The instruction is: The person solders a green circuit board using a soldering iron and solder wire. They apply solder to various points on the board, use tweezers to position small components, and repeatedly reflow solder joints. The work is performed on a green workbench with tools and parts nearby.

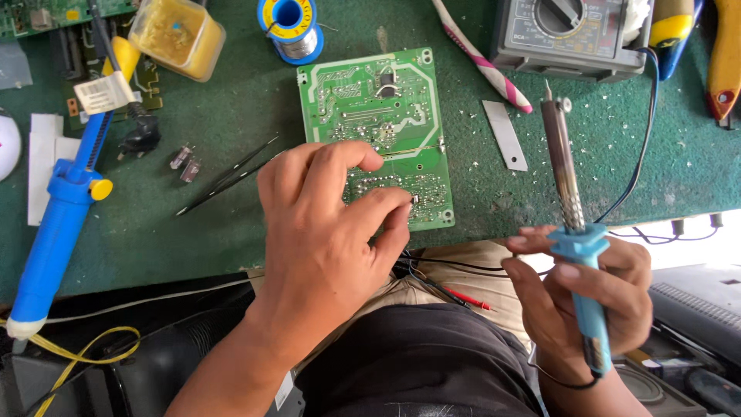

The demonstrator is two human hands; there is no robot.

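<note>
A green circuit board (378,100) lies solder side up on the green bench mat (231,116). My left hand (328,224) rests over the board's near end, thumb and forefinger pinching a small part at its lower edge. My right hand (579,297) is off the bench's near edge and grips the blue handle of a soldering iron (567,185). The iron's metal shaft points up and away, its tip hanging above the mat to the right of the board.
Black tweezers (228,174) lie left of the board, a blue desoldering pump (58,224) farther left. A solder spool (289,23), a yellow flux tub (176,35), a toothbrush (482,62), a grey multimeter (571,35) and a metal blade (505,135) sit around.
</note>
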